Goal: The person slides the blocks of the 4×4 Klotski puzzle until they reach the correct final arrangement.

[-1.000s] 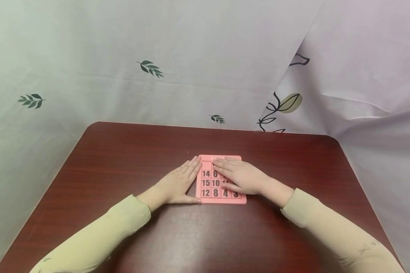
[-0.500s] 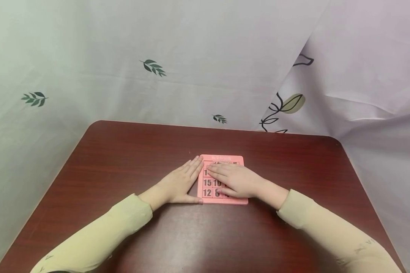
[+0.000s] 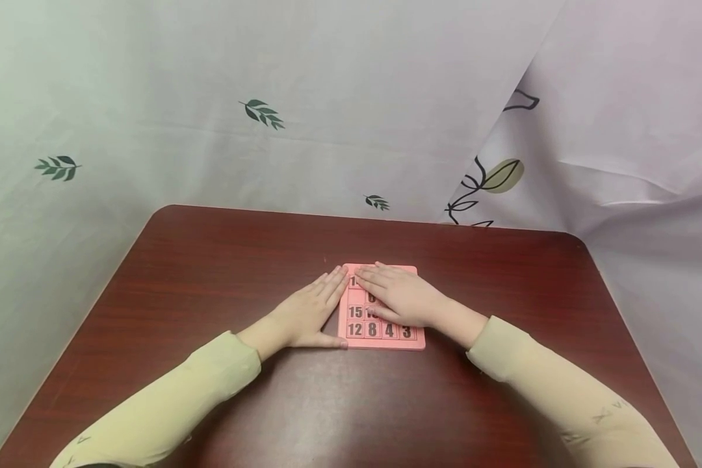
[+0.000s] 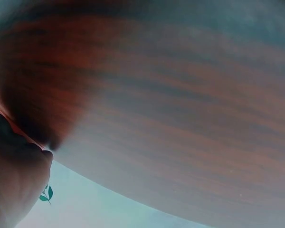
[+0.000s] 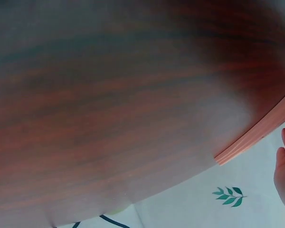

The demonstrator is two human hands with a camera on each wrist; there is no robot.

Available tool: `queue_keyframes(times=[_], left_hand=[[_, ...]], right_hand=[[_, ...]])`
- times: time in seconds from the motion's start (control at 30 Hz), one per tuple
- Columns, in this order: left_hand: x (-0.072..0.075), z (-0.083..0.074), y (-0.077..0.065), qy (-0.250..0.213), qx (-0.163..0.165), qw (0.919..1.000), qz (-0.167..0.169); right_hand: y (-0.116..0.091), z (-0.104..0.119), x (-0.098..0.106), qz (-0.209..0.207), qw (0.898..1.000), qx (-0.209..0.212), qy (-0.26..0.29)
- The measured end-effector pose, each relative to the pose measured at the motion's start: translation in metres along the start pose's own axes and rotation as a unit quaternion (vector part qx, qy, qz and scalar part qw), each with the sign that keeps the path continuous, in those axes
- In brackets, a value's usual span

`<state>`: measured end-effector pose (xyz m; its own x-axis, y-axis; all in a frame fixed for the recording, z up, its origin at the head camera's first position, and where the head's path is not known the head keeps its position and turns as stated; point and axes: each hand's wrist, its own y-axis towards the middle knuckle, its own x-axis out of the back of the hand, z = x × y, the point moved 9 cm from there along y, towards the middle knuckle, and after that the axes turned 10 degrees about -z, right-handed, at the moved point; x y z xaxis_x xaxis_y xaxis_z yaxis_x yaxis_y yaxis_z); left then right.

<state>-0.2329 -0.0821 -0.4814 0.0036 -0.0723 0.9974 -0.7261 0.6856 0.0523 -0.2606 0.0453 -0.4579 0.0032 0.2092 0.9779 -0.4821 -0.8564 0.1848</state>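
Note:
A pink sliding number puzzle (image 3: 380, 330) lies flat on the table in the head view. My left hand (image 3: 307, 315) rests at its left side, straight fingers along the upper left edge and thumb at the lower left corner. Over the upper right part lies my right hand (image 3: 403, 296), its outstretched fingertips on the top row near the left. It covers many tiles; 15, 12, 8, 4 and 3 are readable. A gap shows in the second row at the left. The right wrist view catches the puzzle's side edge (image 5: 256, 135).
The dark red wooden table (image 3: 240, 260) has rounded far corners. Behind it hangs a pale curtain (image 3: 327, 117) with leaf prints. Light sleeves (image 3: 169, 396) cover both forearms.
The right hand moved down and left, then back up. The left column's second-row tile slid up into the top left corner, leaving the gap below it. The left hand stayed put.

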Motion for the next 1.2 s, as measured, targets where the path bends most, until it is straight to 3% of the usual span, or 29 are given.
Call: queue_keyframes(times=[0.3,0.57,0.93,1.2], left_hand=[[0.001,0.000,0.000,0.001,-0.002,1.0000,-0.003],[0.001,0.001,0.001,0.001,-0.003,1.0000,-0.003],[0.000,0.001,0.001,0.003,-0.003,1.0000,0.000],[0.000,0.001,0.000,0.003,-0.002,1.0000,0.000]], right_hand=[[-0.018,0.027,0.000,0.009,0.999,0.039,0.006],[-0.033,0.050,0.003,-0.012,0.996,0.089,-0.018],[-0.019,0.032,-0.002,0.019,0.999,0.047,-0.002],[-0.020,0.035,0.001,0.007,0.998,0.057,0.006]])
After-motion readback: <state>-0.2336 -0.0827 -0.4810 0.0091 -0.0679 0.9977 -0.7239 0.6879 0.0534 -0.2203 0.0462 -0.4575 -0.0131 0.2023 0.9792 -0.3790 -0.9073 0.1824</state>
